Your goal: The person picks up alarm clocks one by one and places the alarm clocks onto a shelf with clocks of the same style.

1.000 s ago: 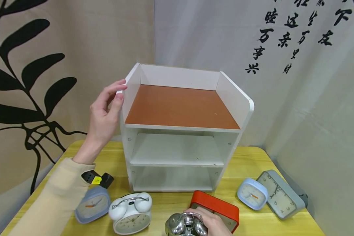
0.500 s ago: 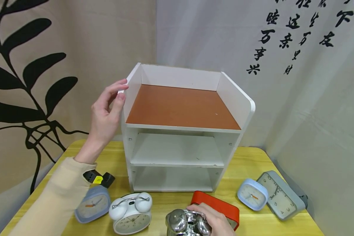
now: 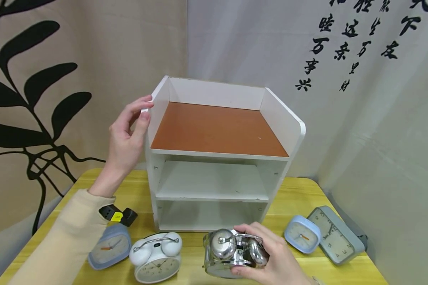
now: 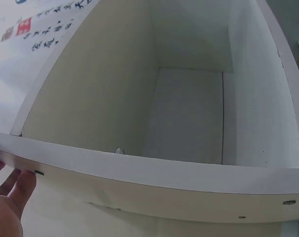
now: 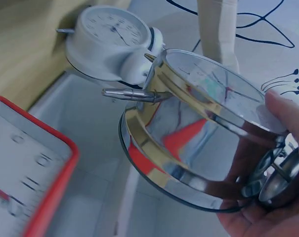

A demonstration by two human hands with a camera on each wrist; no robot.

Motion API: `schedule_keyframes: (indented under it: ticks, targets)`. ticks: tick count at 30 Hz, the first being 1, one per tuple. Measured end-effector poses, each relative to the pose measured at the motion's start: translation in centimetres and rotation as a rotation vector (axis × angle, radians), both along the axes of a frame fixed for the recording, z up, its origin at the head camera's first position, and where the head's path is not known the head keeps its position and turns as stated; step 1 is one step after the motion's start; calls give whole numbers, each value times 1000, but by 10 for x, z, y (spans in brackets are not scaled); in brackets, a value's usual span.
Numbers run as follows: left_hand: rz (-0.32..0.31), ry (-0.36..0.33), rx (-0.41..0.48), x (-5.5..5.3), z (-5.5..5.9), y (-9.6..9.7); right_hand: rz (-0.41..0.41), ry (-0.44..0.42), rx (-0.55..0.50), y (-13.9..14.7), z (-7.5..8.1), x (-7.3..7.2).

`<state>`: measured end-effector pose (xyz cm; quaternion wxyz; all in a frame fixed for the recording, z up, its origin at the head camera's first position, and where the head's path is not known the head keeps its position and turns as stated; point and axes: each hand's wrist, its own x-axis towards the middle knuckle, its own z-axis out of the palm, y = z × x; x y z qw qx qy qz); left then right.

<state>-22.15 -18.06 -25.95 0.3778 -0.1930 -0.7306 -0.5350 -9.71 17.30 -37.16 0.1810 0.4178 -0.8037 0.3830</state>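
My left hand (image 3: 126, 138) holds the upper front corner of the left side panel of a white shelf unit (image 3: 221, 199), which has a brown top board. In the left wrist view, fingers (image 4: 24, 185) lie against the panel's outer face. Lower down, my right hand (image 3: 278, 257) grips a silver twin-bell alarm clock (image 3: 219, 259) by its bell side, in front of the bottom shelf. The right wrist view shows this clock (image 5: 198, 148) close up, with the thumb at the rim of its face. Both lower compartments show no items inside.
A white twin-bell alarm clock (image 3: 158, 265) and a blue clock (image 3: 110, 247) stand at front left. Another blue clock (image 3: 302, 234) leans near a grey-green clock (image 3: 337, 237) at right. The red clock (image 5: 25, 187) appears in the right wrist view, hidden in the head view.
My right hand has raised the silver alarm clock toward the shelf unit and tipped it; hand and clock now cover the red clock in the head view. The left hand has stayed in place.
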Motion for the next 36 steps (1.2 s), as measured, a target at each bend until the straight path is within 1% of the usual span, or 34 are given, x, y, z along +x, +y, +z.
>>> schedule_keyframes:
  ticks: [3,5,10,16,21,25,33,36]
  targets:
    - [-1,2,1,0,0,-1,10,11,-23,-1,9,-3]
    - [-3,2,0,0,-1,-1,18,0,-40,-3,15,-5]
    - [-9,-2,1,0,-2,-1,34,5,-71,-7,27,-11]
    - [-11,-2,12,-1,-1,0,12,23,-74,-12,45,-20]
    - [-23,-11,35,-1,0,0,54,24,-91,-19,61,-28]
    - [-14,-6,23,-1,-1,0,68,26,-98,-25,75,-34]
    - [-2,9,10,-1,-2,0,53,58,-96,-33,104,-38]
    - [3,9,9,-1,-2,0,35,59,-90,-34,115,-40]
